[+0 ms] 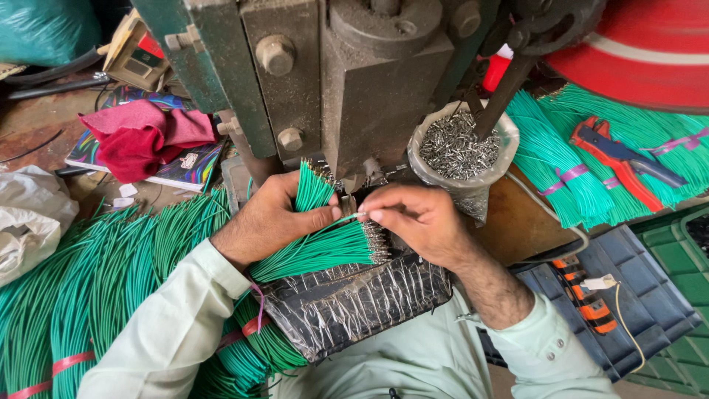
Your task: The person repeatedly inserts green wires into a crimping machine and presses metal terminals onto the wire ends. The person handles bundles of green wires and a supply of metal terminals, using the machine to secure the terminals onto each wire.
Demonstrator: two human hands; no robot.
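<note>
Step in hand: I am feeding one green wire (353,217) toward the die at the foot of the grey iron press (369,81); by my judgement this is the crimping of a metal terminal onto the wire end.
Left hand (277,214): my grip is closed around a fanned bundle of green wires (317,247), thumb across it, stripped ends pointing right.
Right hand (417,218): thumb and forefinger pinch the single wire's tip, just under the press.
Next move, as I judge it: the tip must sit straight in the die, with my fingertips clear of the ram.
Terminals: a plastic-lined cup of small silver terminals (459,151) stands just right of the press.
Counter: a black pad wrapped in clear film (354,299) lies under my hands; more green bundles lie left and right.
Surroundings: red-handled crimping pliers (620,159) rest on the right bundles; a red cloth (144,137) lies on a colourful book at left.
</note>
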